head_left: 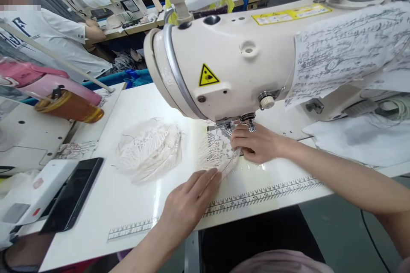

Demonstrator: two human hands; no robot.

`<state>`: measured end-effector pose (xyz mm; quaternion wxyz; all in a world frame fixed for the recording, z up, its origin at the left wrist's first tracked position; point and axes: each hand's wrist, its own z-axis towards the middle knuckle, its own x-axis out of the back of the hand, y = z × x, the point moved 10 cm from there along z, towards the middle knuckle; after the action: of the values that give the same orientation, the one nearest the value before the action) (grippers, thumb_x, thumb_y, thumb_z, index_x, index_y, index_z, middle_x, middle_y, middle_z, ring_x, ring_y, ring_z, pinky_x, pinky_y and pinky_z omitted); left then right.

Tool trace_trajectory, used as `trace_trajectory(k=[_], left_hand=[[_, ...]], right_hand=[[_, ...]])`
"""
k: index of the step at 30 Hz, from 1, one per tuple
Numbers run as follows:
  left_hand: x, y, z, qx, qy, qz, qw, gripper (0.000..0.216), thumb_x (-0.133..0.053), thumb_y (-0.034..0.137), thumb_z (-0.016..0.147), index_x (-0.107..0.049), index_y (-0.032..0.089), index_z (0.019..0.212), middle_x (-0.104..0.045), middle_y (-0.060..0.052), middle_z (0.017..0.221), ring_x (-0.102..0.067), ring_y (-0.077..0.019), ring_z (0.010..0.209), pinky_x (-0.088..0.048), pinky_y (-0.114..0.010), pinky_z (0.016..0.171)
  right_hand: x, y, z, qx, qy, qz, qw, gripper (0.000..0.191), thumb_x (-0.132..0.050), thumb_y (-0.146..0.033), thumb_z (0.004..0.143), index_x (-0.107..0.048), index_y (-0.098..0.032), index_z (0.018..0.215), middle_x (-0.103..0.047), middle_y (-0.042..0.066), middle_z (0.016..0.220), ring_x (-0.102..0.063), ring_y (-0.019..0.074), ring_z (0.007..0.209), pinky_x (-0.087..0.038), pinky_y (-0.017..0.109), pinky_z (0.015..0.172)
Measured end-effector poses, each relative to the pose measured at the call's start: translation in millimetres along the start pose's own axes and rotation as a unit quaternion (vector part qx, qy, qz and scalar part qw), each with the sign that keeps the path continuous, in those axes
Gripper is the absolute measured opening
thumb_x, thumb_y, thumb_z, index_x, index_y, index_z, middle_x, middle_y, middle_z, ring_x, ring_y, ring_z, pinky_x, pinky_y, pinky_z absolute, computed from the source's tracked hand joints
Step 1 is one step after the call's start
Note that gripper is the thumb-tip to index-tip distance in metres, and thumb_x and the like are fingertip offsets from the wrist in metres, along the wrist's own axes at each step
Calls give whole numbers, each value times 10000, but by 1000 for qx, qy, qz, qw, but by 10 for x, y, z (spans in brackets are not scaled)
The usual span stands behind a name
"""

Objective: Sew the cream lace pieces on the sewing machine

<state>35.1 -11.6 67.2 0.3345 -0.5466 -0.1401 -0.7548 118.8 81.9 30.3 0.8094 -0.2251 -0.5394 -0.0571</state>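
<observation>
A piece of white lace point(215, 153) lies on the white table point(134, 204) under the head of a cream sewing machine point(230, 59). My left hand point(188, 198) rests flat with its fingers stretched out, fingertips pressing the near edge of the lace. My right hand point(256, 143) sits just right of the presser foot point(228, 124), its fingers curled and pressed down on the lace's right edge. A pile of finished white lace pieces point(149, 149) lies to the left of the needle.
A ruler strip point(262, 194) runs along the table's front edge. A black phone point(68, 200) and a white box point(35, 190) lie at left, behind them a pink bottle point(48, 83) and an amber one point(68, 106). Scribbled paper point(346, 49) drapes the machine arm. Another person point(48, 34) sits far left.
</observation>
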Motion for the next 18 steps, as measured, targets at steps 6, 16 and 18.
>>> trace_trajectory(k=[6,16,18], left_hand=[[-116,-279,-19,183,-60,-73,979,192,-484,300,926,-595,181,1028,-653,-60,936,-645,-179,777,-446,-216,420],[-88,-416,330,122,-123,-202,964,169,-410,288,957,-526,180,1018,-654,-19,842,-606,-136,580,-441,-249,462],[-187,-359,451,47,-136,-173,974,155,-480,297,925,-541,170,989,-635,-33,838,-613,-169,667,-462,-275,519]], right_hand=[[53,-3,-12,6,20,5,1000,168,-414,-143,828,-565,-201,871,-612,-3,895,-501,155,853,-342,408,939],[155,-21,-42,27,95,-3,995,112,-499,-166,796,-602,-211,805,-654,-28,878,-540,144,845,-371,379,898],[185,-31,-53,35,114,-7,993,111,-514,-161,792,-610,-216,801,-659,-34,877,-546,138,861,-380,361,893]])
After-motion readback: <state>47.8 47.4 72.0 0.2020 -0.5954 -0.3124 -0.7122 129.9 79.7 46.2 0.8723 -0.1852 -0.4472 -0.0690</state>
